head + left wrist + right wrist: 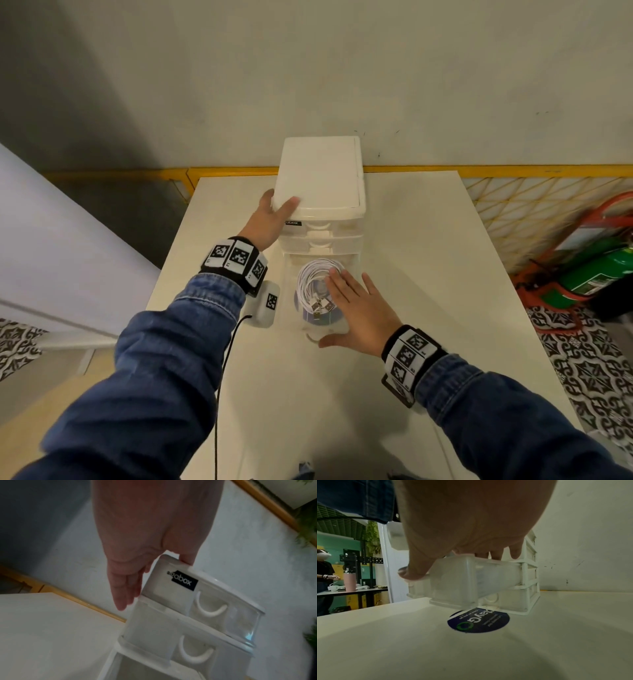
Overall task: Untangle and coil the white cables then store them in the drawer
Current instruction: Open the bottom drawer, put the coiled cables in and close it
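**Drawer close: snag risk**
Coiled white cables lie in the open bottom drawer, under the flat, spread fingers of the right hand, nothing gripped. Straight-fingered left hand braces the drawer unit. Loops springing up beyond the fingertips could jam closing

A white worktop stands against a pale wall, with a round dark blue sticker flat on its surface. A yellow mesh fence runs behind it. To the right, a green cylinder leans in a red frame on black-and-white patterned floor. Far off, a pink tumbler stands on a dark table.
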### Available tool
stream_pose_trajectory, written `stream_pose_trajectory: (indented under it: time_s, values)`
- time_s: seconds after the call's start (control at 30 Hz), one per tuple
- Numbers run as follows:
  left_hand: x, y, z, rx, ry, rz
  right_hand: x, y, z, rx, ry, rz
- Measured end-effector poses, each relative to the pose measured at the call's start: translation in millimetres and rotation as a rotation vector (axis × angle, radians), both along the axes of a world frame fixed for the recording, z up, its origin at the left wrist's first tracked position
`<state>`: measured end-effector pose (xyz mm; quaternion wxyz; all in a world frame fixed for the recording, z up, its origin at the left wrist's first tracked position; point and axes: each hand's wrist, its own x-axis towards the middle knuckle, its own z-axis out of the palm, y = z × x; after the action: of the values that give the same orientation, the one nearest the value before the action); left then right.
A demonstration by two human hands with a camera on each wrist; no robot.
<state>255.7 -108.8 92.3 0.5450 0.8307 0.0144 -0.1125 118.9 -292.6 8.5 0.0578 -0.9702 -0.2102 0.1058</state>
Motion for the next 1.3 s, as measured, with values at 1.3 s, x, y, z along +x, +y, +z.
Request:
stream_pose_trajectory:
  time_s: [1.3]
  values:
    - [7,-1,-1,0.079,-0.037,-0.095,57,-5,3,0.031,-0.258,-0.149]
